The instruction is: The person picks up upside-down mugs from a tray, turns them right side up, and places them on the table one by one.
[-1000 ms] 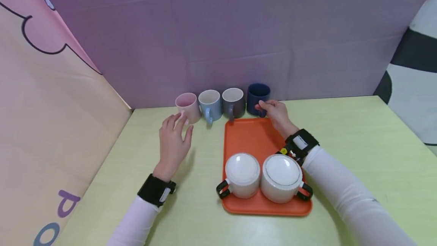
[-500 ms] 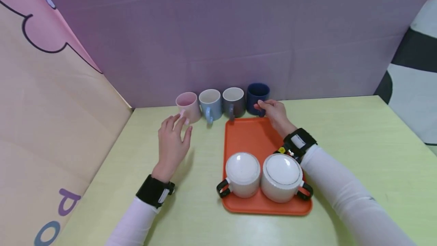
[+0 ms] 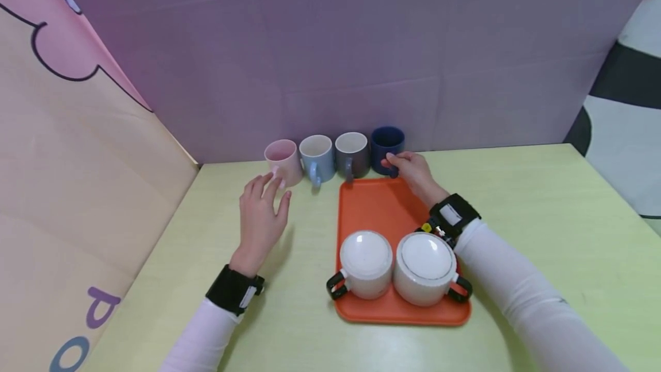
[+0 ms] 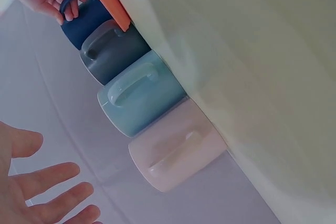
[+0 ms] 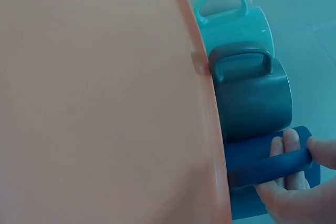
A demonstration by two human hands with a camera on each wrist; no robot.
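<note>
While your right hand (image 3: 413,172) pinched the navy mug (image 3: 386,141) by its handle at the tray's (image 3: 369,204) far edge, your left hand (image 3: 262,217) hovered open near the pink mug (image 3: 283,159); blue (image 3: 317,157) and grey (image 3: 352,154) mugs stood between.

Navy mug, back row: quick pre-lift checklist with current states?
1. Grip: right hand has fingers curled round the handle of the glossy dark navy ceramic mug; the right wrist view confirms it. Ok.
2. Mug upright, opening up. Ok.
3. Neighbour clearance: the dark grey ceramic mug stands tight against it; touching or not, cannot tell.
4. Landing space: the far half of the orange plastic tray is bare; two upturned white mugs fill the near half. Ok.
5. Left hand open beside the pale pink ceramic mug, away from the navy mug. Ok.
6. Mug contents: cannot tell.
</note>
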